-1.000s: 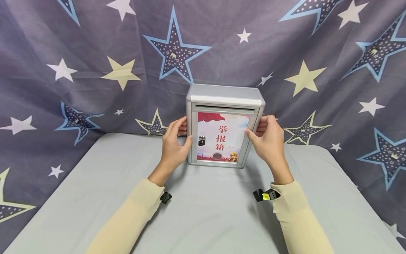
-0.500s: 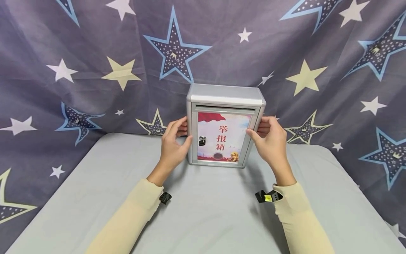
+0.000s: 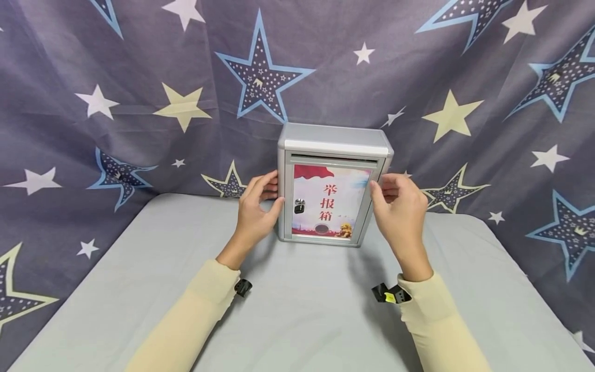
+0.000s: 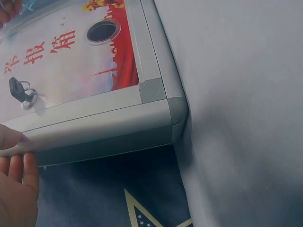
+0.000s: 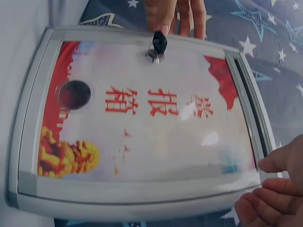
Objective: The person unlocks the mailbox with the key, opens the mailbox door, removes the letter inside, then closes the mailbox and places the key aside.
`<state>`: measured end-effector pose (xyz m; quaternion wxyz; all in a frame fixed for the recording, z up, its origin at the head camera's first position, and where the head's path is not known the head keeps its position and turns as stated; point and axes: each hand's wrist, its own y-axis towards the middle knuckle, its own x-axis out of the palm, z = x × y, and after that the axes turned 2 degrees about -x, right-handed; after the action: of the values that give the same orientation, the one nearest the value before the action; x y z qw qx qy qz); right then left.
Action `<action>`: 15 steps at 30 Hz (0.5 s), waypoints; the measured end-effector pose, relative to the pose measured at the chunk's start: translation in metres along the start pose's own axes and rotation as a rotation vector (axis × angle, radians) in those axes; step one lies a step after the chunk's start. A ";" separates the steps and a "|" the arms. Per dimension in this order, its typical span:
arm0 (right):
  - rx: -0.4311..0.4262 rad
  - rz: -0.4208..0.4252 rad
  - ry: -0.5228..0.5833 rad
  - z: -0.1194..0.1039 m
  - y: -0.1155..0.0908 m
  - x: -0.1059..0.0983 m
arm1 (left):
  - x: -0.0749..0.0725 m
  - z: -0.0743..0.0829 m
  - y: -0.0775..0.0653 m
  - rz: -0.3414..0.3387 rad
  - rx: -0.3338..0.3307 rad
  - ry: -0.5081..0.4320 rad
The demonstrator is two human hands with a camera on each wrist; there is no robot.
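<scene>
A silver metal report box (image 3: 334, 135) with red Chinese characters on its front panel stands upright against the backdrop. A black-headed key (image 5: 160, 42) sits in the lock on the panel's left side. My left hand (image 3: 254, 212) holds the box's left edge, thumb at the front edge and fingers along the side. At the upper right edge, my right hand (image 3: 402, 212) has its thumb on the front frame beside the slot's end. Its other fingers are curled by the box's right side; their tips are partly hidden in the head view. The door is closed.
The box stands on a table covered in pale grey cloth (image 3: 307, 310). Behind it hangs a dark grey curtain (image 3: 325, 88) printed with stars. A black strap with a yellow tag (image 3: 390, 297) is on the right wrist.
My right thumb has slid from the front panel out to the box's right frame, and the right hand has shifted slightly right. The left hand keeps its hold; the view has shifted a little.
</scene>
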<state>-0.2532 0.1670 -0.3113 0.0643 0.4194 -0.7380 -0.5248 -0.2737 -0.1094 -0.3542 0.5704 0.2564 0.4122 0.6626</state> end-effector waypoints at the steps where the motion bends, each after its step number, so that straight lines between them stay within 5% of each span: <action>1: -0.016 0.001 0.007 -0.002 -0.001 0.001 | 0.000 0.000 0.000 -0.001 -0.001 -0.001; 15: -0.144 -0.080 0.046 -0.019 -0.017 0.022 | 0.001 -0.001 0.001 -0.009 0.006 0.007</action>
<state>-0.2473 0.1363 -0.3246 0.0903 0.4549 -0.6794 -0.5687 -0.2751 -0.1086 -0.3540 0.5712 0.2541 0.4173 0.6596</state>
